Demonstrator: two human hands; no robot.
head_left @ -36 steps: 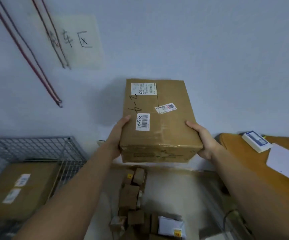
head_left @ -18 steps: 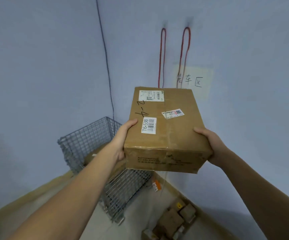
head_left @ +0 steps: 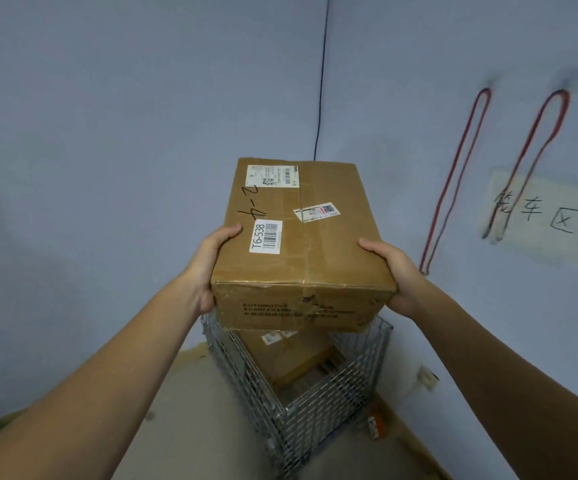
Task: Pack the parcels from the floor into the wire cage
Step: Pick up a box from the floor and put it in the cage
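The blue-grey walls (head_left: 142,133) fill most of the view and meet in a corner on the far side, where a thin black cable (head_left: 321,81) runs down. On the right wall two red cord loops (head_left: 453,174) hang beside a pale sheet of paper (head_left: 544,216) with handwritten characters. The floor (head_left: 211,427) shows at the bottom, pale and bare near the person.

In the corner, on the floor, stands the wire cage (head_left: 315,410), seen from above with one corner pointing near. Inside it lies a brown parcel (head_left: 291,358) with small white labels on top.

Above the cage, held in the air and covering its far part from view, is the cardboard box (head_left: 301,244). Its top carries a white shipping label at the far edge, a slanted sticker at the middle, a barcode label reading T6-538 on the left, and handwritten marks. Tape runs along its centre seam.

The left hand (head_left: 207,268) has a grasping grip on the box's left near corner, thumb on top. The right hand (head_left: 398,271) has the same grip on the right near corner, thumb on top, fingers hidden underneath.
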